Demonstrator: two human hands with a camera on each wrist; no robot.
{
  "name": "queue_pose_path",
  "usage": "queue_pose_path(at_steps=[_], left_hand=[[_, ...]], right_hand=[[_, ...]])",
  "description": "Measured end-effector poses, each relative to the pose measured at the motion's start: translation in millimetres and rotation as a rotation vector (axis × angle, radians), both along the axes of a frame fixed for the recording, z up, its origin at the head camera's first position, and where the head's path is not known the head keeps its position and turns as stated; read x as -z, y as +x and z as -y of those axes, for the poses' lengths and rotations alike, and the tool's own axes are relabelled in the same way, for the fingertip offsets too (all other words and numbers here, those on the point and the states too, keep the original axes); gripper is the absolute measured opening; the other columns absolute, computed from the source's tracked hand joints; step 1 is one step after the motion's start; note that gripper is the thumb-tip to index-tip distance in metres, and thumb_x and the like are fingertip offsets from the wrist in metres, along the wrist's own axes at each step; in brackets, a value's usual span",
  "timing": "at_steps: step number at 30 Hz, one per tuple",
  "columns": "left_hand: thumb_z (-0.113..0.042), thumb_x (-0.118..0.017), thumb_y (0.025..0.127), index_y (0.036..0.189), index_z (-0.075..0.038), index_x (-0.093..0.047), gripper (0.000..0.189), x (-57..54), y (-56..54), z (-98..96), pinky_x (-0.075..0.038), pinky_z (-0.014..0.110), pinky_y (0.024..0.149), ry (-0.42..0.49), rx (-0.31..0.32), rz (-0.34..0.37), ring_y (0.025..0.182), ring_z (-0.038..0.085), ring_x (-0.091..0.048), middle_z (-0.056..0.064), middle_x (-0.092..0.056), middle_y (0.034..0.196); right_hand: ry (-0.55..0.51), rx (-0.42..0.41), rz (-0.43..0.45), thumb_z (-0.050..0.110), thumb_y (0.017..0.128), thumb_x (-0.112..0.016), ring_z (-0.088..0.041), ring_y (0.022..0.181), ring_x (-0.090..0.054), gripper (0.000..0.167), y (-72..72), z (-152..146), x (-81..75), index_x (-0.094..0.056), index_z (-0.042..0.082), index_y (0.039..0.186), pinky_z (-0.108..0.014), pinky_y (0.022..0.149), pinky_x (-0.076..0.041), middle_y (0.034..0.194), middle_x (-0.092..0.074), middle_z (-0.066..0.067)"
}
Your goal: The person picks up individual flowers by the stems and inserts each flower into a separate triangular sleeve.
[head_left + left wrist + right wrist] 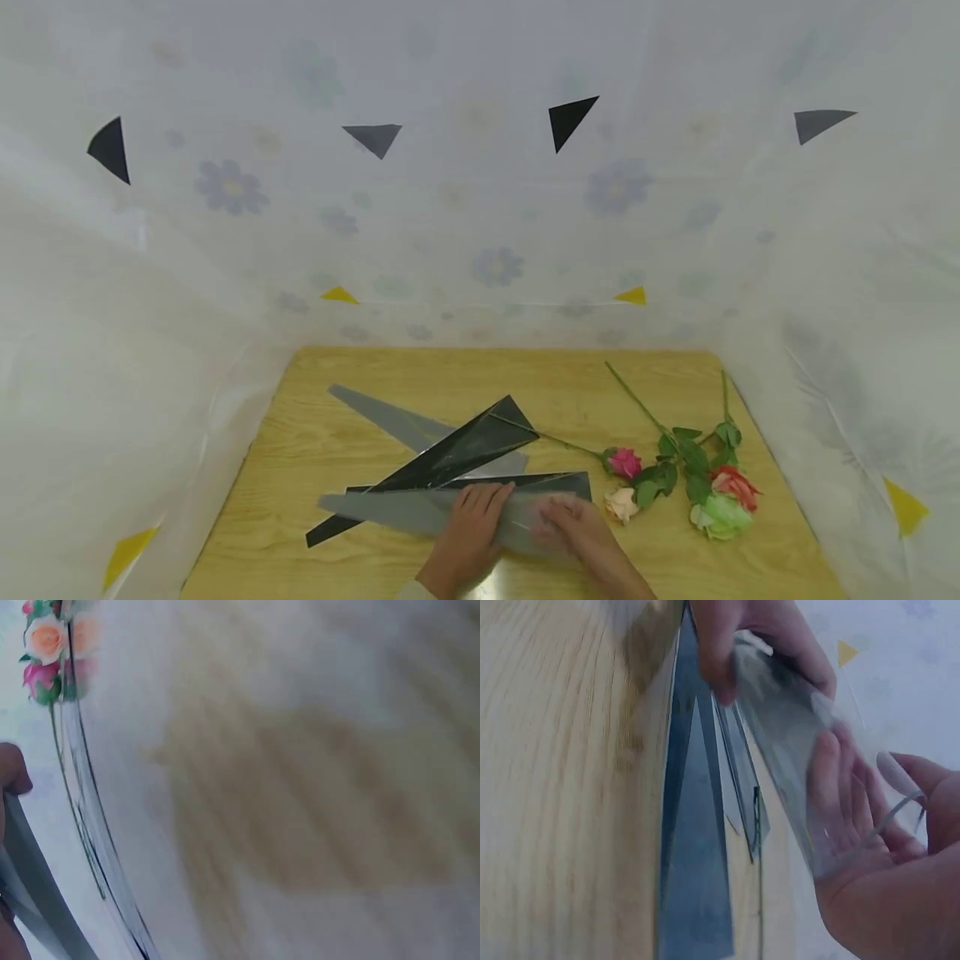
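My left hand (468,529) grips a grey, clear-fronted flower sleeve (405,510) around its middle, above the front of the table. At the sleeve's wide right end is my right hand (581,529), blurred in the head view. The right wrist view shows the thumb of that hand (877,840) at the rim of the clear film (780,712), with the fingers seen through it. Only fingertips of the left hand (11,769) show in the left wrist view. Just behind lie a black sleeve (566,481) and another black sleeve (457,450), with a pink rose's stem (555,437) over its wide end.
Another grey sleeve (375,412) lies farther back on the wooden table (262,517). To the right are a pink rose (624,462), a peach rose (621,504), a red rose (737,486) and a green rose (720,518). Pale flowered sheeting (480,208) surrounds the table.
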State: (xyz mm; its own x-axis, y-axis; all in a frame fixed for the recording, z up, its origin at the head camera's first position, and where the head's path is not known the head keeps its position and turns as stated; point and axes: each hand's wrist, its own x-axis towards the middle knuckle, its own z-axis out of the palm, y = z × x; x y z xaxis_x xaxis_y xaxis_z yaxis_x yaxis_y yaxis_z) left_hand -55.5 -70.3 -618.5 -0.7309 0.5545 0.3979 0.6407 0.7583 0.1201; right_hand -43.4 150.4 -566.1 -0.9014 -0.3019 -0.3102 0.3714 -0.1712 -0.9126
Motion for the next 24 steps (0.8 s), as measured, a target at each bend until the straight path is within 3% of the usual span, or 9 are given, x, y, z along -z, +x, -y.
queue_pose_path(at_steps=[4, 7, 16, 24], left_hand=[[-0.016, -0.071, 0.055, 0.136, -0.011, -0.042, 0.086, -1.0, -9.0, 7.2, -0.032, 0.038, 0.096, 0.013, -0.043, -0.033, 0.112, 0.019, -0.045, 0.002, -0.048, 0.123], [-0.013, -0.069, 0.055, 0.136, -0.011, -0.041, 0.085, -2.4, -12.2, 12.8, -0.028, 0.037, 0.099, 0.014, -0.055, -0.012, 0.115, 0.019, -0.043, 0.002, -0.046, 0.124], [-0.022, -0.072, 0.058, 0.14, -0.013, -0.035, 0.09, -3.9, -9.5, 7.7, -0.027, 0.039, 0.102, -0.007, -0.021, 0.018, 0.115, 0.019, -0.041, 0.0, -0.044, 0.126], [-0.023, -0.075, 0.058, 0.141, -0.011, -0.035, 0.093, -3.0, -7.8, 6.4, -0.03, 0.039, 0.101, -0.005, -0.026, -0.032, 0.112, 0.021, -0.045, 0.003, -0.047, 0.123]], right_hand=[[0.194, 0.112, -0.075, 0.012, 0.086, -0.064, -0.023, 0.082, -0.064, 0.034, -1.4, 3.8, -9.8, -0.058, -0.01, 0.111, -0.036, 0.072, -0.053, 0.092, -0.064, -0.014], [0.246, 0.108, -0.125, 0.006, 0.085, -0.063, -0.023, 0.085, -0.063, 0.031, -0.5, 3.7, -12.8, -0.057, -0.011, 0.111, -0.034, 0.072, -0.053, 0.095, -0.063, -0.017], [0.311, 0.204, -0.151, 0.012, 0.085, -0.065, -0.025, 0.081, -0.063, 0.021, -2.3, 8.3, -11.2, -0.064, -0.004, 0.1, -0.034, 0.07, -0.052, 0.095, -0.063, -0.016], [0.306, 0.233, -0.086, 0.018, 0.086, -0.064, -0.026, 0.089, -0.062, 0.026, -2.8, 10.3, -18.7, -0.065, -0.003, 0.101, -0.036, 0.077, -0.051, 0.1, -0.066, -0.013]])
